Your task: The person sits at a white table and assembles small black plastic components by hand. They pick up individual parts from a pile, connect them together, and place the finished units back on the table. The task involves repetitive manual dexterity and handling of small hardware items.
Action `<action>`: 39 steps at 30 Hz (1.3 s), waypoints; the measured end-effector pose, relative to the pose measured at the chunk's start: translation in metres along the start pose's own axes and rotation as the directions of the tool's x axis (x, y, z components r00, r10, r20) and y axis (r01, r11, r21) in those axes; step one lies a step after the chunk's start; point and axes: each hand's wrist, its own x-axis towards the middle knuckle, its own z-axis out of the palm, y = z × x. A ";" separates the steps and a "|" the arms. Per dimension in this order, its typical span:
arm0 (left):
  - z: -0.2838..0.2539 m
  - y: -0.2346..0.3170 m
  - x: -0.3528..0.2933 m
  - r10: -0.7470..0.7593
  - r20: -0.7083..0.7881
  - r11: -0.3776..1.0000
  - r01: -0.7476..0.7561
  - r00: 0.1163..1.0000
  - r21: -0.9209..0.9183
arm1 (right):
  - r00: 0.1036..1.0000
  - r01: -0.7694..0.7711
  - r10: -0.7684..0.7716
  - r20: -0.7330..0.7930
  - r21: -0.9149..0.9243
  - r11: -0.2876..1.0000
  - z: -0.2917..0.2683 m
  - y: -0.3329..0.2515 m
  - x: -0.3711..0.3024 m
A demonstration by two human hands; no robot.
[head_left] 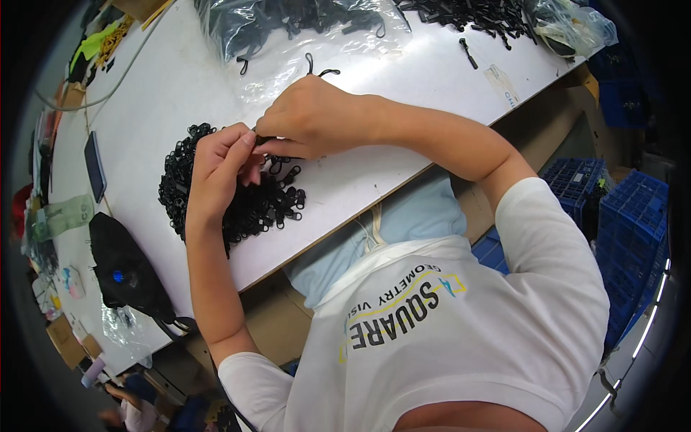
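My two hands meet over the table, fingertips touching. Between them a small black piece (265,140) shows, mostly covered by fingers. My left hand (219,162) is closed in a pinch on it, thumb on top. My right hand (309,119) is closed too, its fingers curled; black cord zipper pulls (310,63) stick out above its knuckles. Beneath and around my left hand lies a heap of black zipper sliders (263,209), small metal-looking pieces with looped tabs. One loose cord pull (243,65) lies by the plastic bag.
A clear plastic bag (245,25) with black cord pulls lies at the far side. Right of it spreads a pile of black pulls (475,16). A phone (95,167), a plastic bottle (65,216) and a black bag (129,266) are at left. Blue crates (630,237) stand at right.
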 end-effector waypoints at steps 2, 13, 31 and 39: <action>-0.009 -0.004 -0.001 0.067 -0.095 0.992 -0.057 0.993 0.110 | 0.999 0.044 -0.044 0.007 0.002 0.999 -0.001 0.000 0.001; 0.015 -0.004 0.001 0.263 -0.261 0.965 -0.260 0.929 0.044 | 0.998 0.026 -0.027 0.055 0.002 1.000 -0.004 0.003 0.000; 0.004 -0.019 0.006 0.517 -0.227 0.822 -0.404 0.825 0.401 | 1.000 -0.008 0.008 0.020 0.026 1.000 -0.007 0.000 0.009; 0.004 -0.022 0.001 0.678 -0.047 0.470 -0.383 0.734 0.795 | 0.989 -0.116 0.113 0.090 0.031 0.993 -0.001 -0.007 0.010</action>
